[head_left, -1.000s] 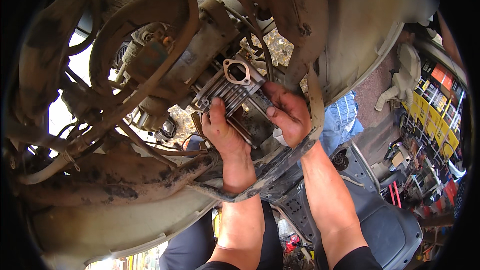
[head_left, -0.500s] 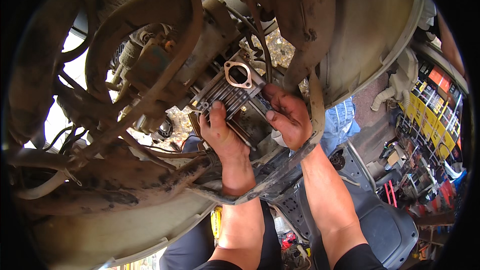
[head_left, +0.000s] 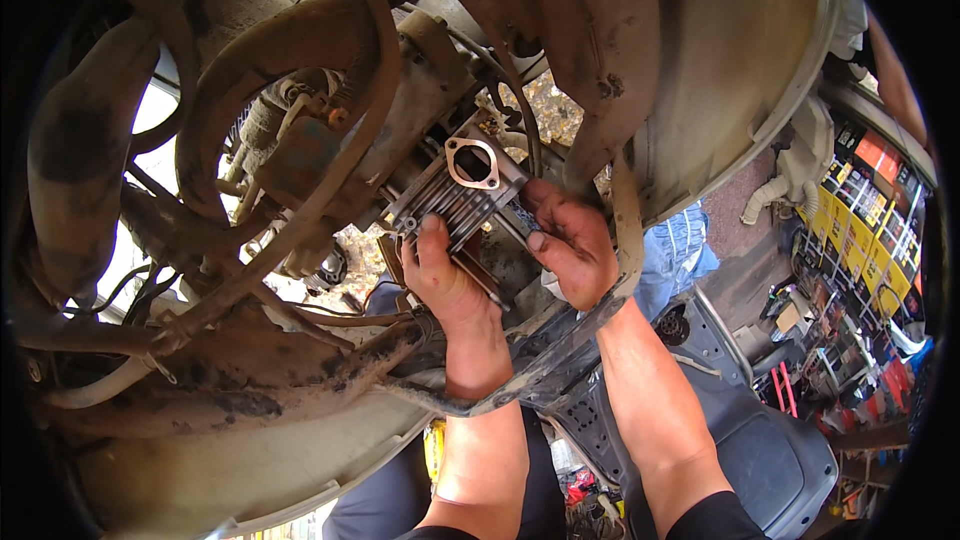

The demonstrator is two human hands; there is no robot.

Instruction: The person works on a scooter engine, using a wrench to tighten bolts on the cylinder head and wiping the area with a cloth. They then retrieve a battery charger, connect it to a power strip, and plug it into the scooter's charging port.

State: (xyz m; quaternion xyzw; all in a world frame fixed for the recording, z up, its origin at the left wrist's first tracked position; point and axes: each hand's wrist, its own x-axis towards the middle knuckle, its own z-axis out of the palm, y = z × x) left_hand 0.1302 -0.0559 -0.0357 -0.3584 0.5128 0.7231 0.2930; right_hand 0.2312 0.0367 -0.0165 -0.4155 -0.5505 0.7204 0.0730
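Observation:
Between my two hands is a finned metal engine cylinder part point(head_left: 447, 198), tilted among the engine parts. An oval copper-coloured gasket point(head_left: 489, 181) with a round opening and a hole at each end lies on its upper side. My left hand point(head_left: 447, 290) grips the near left edge, thumb up on the fins and fingers hidden underneath. On the right side my right hand point(head_left: 575, 245) closes on the part, thumb and curled fingers by its edge; its fingertips are partly hidden. A slim metal rod point(head_left: 483, 280) sticks out below the fins, near my left wrist.
Dirty frame tubes point(head_left: 290, 35) and a dark hose point(head_left: 385, 60) crowd the left and top. A bent bar point(head_left: 510, 390) crosses over my forearms. Pale body panels point(head_left: 730, 90) flank the space. A grey footboard point(head_left: 760, 450) and shelves of boxed goods point(head_left: 860, 220) stand right.
The view has shifted slightly. Both hands keep their hold on the finned cylinder part, which looks to have barely moved against the engine.

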